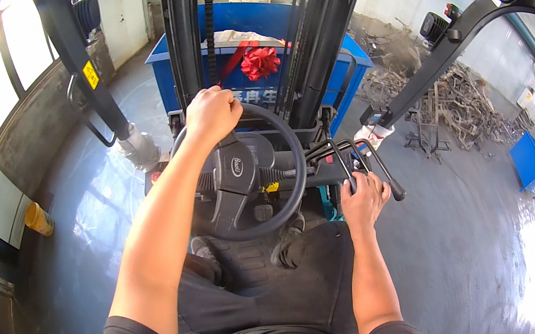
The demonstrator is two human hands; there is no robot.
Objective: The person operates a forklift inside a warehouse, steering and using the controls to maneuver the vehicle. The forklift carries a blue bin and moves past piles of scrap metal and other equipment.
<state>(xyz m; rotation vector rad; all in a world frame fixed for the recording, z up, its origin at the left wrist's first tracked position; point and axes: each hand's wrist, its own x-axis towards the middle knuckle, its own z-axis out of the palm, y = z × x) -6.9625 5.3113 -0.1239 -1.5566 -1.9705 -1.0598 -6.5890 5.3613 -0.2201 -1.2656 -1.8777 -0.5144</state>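
Grey workshop floor (457, 220), left hand (211, 114) grip clenched atop steering wheel (230, 221), right hand (363, 198) grip closed on levers (361, 156)

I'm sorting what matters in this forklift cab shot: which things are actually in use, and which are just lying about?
In use:
left hand gripping the steering wheel
right hand on the control levers
mast

Lying about:
blue bin with red bow
scrap metal pile
blue box
orange can
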